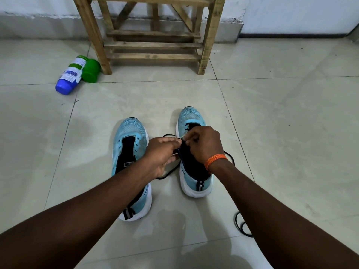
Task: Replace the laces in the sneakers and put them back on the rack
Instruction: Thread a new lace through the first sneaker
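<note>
Both forearms reach in from the bottom edge and meet over the right sneaker (191, 116), which stands on the floor (291, 113) with its toe toward the rack (153, 45). Left hand (162, 154) and right hand (204, 144) touch above the tongue. The fingers (189, 137) of each are curled tight, pinching the black lace (167, 135) near what looks like its tip. The hands cover the eyelets there, so I cannot tell which hole is being fed. Slack from the lace loops onto the floor on both sides of the shoe. Only the rows nearest the toe look threaded, so I judge the lacing of this shoe to be at an early stage.

The left sneaker (130, 136) stands just beside it, with bare eyelets and an open tongue. A second lace (240, 224) lies coiled by the right forearm, presumably meant for that shoe. The rack stands well apart, against the wall, and a bottle (71, 74) lies on its side near its left leg.

To thread this row well, pinch the tip close to its end so it stays stiff, and let the other hand steady the eyelet edge. Feed it from the same side as the rows already done. Then draw the slack through flat, without a twist, until both ends match in length. The shoe may slide on the smooth tile, so a light press down should help. The loose loop should also be kept from catching under the sole.
</note>
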